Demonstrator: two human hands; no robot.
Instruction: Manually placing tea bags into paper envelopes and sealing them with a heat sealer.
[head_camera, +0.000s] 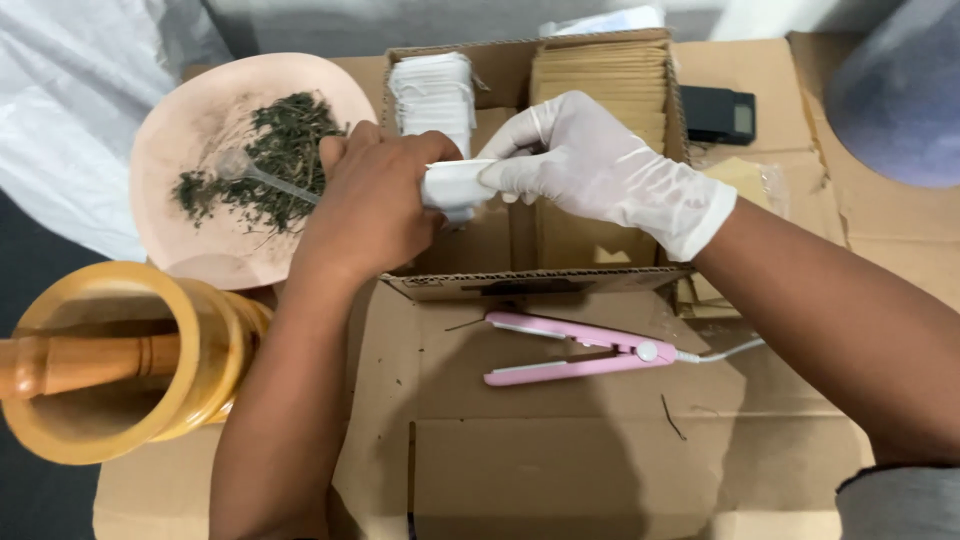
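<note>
Above the open cardboard box (540, 285), a small white sachet (452, 187) is held between both hands. The bare left hand (368, 205) is closed around the sachet's left end, its grip pressed together on it, while the gloved right hand (590, 165) pinches the right end between thumb and fingers (505, 175). Inside the box, a stack of white sachets (432, 92) is seen at the back left and a stack of brown envelopes (602, 80) at the back right. Just in front of the box, a pink sealer (575, 350) with a white cord is laid on flattened cardboard (560, 460) covering the worktop. To the left, a pink bowl (190, 120) holding dried green herbs (270, 160) and a clear spoon (250, 172) is placed, and nearer, a wooden mortar (190, 390) with its pestle (70, 362) resting inside. A black device (718, 113) is set beyond the box on the right.
</note>
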